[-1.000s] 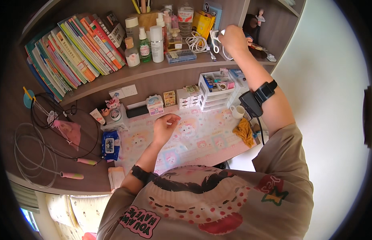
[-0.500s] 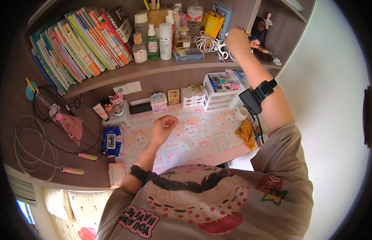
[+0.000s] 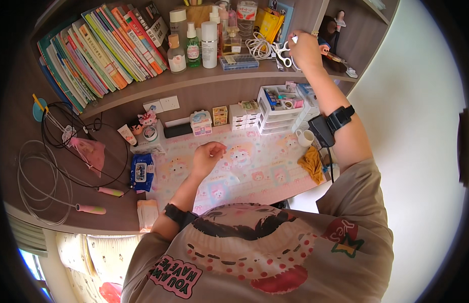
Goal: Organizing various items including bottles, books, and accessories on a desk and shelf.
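Note:
On the raised shelf at the right, my right hand (image 3: 306,51) is closed with its fingers curled around something small; a bit of white shows at the fingertips, but its kind is hidden. Just left of that hand, a pair of white-handled scissors (image 3: 283,55) stands beside a coiled white cable (image 3: 258,46). Over the desk, my left hand (image 3: 209,156) hovers half-curled, with a gap between thumb and fingers and nothing seen in it. Beneath it lies a pink patterned desk mat (image 3: 252,164).
Bottles (image 3: 209,45) and leaning books (image 3: 105,50) line the shelf. On the desk stand a white drawer unit (image 3: 277,118), a white mug (image 3: 305,137), a mustard cloth (image 3: 311,165) and a blue wipes pack (image 3: 142,172). A skipping rope (image 3: 90,208) lies at the left.
My right hand has shifted slightly right and down along the shelf, and white now shows at its fingertips. The scissors now show more fully. My left hand stays almost still.

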### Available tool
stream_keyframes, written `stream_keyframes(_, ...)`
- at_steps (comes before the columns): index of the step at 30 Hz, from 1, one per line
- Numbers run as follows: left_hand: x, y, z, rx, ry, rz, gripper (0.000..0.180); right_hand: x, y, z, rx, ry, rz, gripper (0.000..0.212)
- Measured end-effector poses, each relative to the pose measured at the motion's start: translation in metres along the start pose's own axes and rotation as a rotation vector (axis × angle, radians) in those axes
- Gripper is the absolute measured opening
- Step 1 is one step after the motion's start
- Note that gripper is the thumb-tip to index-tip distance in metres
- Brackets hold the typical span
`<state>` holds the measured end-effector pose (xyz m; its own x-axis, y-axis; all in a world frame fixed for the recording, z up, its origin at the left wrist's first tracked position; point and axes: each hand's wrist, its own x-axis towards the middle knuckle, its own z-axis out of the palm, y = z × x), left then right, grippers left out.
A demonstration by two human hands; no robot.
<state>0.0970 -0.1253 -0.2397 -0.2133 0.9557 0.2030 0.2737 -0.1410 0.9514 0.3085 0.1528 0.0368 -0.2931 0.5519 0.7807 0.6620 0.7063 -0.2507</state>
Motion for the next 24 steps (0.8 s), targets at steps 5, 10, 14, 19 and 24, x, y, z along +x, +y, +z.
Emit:
stream_keyframes(5,-0.001,-0.002,0.002,-0.023,-0.007,0.003,0.011,-0.024,-0.042,-0.036,0.600,-0.354,0.326,0.025)
stream_keyframes(10,0.019,0.036,0.006,-0.070,-0.039,0.041,0.010,-0.051,-0.048,-0.036,1.480,-0.757,0.624,0.026)
stream_keyframes(14,0.021,0.050,0.001,-0.080,-0.075,0.073,0.013,-0.061,-0.078,-0.038,1.542,-0.615,0.763,0.027)
stream_keyframes(19,0.010,0.040,0.005,-0.020,-0.063,0.032,0.011,-0.030,-0.041,-0.010,1.560,-0.605,0.737,0.017)
stream_keyframes(24,-0.008,0.029,0.000,0.010,-0.025,0.006,0.009,0.018,-0.048,0.043,1.087,-0.389,0.531,0.029)
